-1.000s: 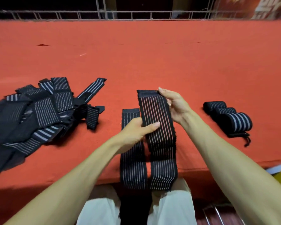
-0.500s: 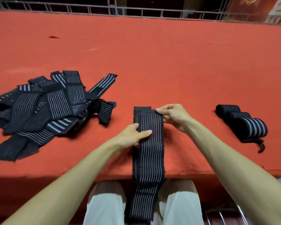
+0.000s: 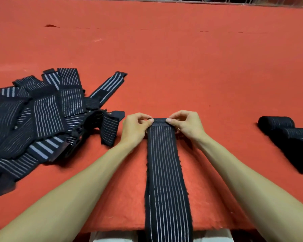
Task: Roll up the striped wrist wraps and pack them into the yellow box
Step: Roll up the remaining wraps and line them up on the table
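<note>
- Broadly, one red-covered tabletop (image 3: 182,58) carries everything and serves as a flat bed for rolling.
- Toward its left edge lies one loose heap of unrolled wraps (image 3: 42,119), overlapping and tangled. They are too jumbled to count surely. I judge it the waiting stock, set aside from the working spot.
- At the middle of the near edge one striped wrap (image 3: 166,172) lies flat and straight. Its length runs toward the person and hangs over the edge, so it can be rolled from the far end. Whether a second lies beneath it I cannot tell.
- Near the right edge three rolled wraps (image 3: 285,135) sit touching in a row, the nearest cut off by the frame. They look finished and ready for packing.
- Two hands work the flat wrap. The left hand (image 3: 135,130) and right hand (image 3: 185,126) each pinch a far corner between thumb and curled fingers, apparently turning the plain dark end over to start the roll.
- No yellow box is in view.
</note>
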The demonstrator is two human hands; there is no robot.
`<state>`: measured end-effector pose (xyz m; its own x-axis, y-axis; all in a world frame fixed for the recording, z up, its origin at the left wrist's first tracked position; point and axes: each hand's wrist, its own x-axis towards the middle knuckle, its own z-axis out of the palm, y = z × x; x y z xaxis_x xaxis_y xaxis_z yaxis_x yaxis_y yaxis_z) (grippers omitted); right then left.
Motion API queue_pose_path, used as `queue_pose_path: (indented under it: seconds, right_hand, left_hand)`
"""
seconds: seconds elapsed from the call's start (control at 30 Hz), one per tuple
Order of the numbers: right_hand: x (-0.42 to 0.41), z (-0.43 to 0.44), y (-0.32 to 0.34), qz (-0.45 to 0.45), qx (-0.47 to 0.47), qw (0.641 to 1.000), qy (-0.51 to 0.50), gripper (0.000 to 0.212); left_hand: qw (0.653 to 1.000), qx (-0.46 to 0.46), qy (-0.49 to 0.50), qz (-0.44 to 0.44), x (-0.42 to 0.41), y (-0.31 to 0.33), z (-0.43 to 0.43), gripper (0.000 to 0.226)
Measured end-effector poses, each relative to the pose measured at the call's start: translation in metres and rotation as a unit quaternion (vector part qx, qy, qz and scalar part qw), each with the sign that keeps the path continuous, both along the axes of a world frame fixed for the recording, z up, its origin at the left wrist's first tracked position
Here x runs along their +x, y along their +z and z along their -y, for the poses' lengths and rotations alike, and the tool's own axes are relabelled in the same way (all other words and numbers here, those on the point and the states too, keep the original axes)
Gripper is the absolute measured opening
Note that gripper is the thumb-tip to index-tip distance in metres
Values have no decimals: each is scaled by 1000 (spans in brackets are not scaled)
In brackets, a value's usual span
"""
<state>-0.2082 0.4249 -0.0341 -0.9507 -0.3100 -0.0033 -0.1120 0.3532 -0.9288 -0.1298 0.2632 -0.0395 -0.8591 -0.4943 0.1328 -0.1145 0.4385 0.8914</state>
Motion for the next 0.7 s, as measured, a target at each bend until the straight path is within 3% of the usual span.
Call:
queue_pose_path:
  seconds: [0.3,0.53,0.7]
  right_hand:
    - [-27,12,-30,-78,67,994,-26,11]
    - [-29,18,-33,-103,75,991,-42,8]
    - [-24,18,-30,-148,149,978,-6,11]
  left_hand:
    - [991,-135,2,4,-29,-26,10,19]
    - [987,-161,8,20,-35,-29,10,24]
    - [985,-168,1,41,-35,-31,8,15]
